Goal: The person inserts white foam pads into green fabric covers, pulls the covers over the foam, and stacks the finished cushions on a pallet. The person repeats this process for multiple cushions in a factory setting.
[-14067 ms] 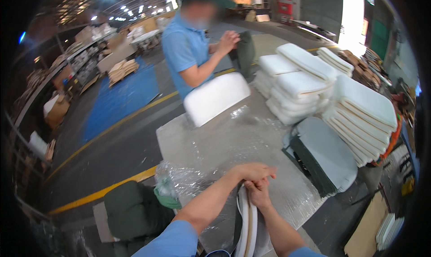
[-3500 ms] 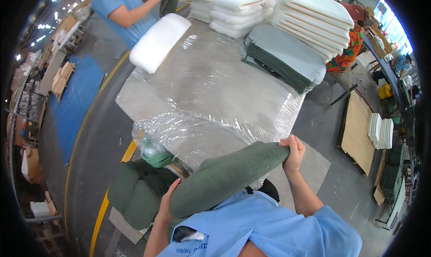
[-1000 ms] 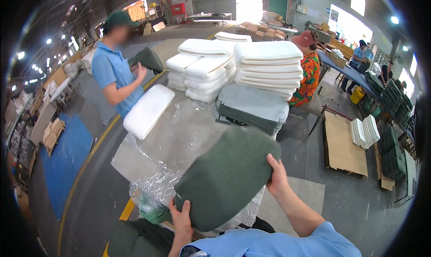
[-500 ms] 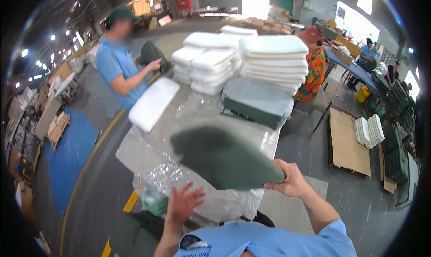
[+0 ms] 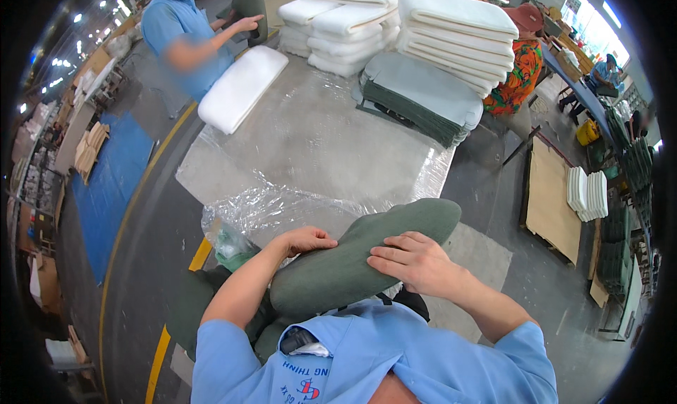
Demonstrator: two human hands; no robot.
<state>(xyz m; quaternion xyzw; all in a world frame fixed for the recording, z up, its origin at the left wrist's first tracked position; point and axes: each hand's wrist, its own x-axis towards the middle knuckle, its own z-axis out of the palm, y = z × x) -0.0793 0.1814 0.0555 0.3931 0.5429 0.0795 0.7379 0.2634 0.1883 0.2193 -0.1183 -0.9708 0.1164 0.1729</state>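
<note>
A dark green padded cushion [image 5: 331,273] lies slanted in front of my chest, its far right end reaching over the table edge. My left hand [image 5: 308,240] is closed on its upper edge, thumb and fingers pinching the cloth. Flat across the cushion's top, toward the right end, rests my right hand [image 5: 412,263], its fingers stretched out and slightly apart. More dark green pieces [image 5: 190,309] hang below my left forearm, partly hidden by my arm and shirt.
Clear plastic film covers the table [image 5: 310,143]. On it are stacked white foam pads [image 5: 458,34], a single white pad [image 5: 243,87] and a pile of grey-green covers [image 5: 416,97]. A co-worker [image 5: 187,44] stands at the far left holding a green piece; another [image 5: 518,65] is behind the stacks.
The green cushion has come down and closer to my body. My left hand has moved from open beside it to pinching its edge. My right hand has shifted from its end onto its top.
</note>
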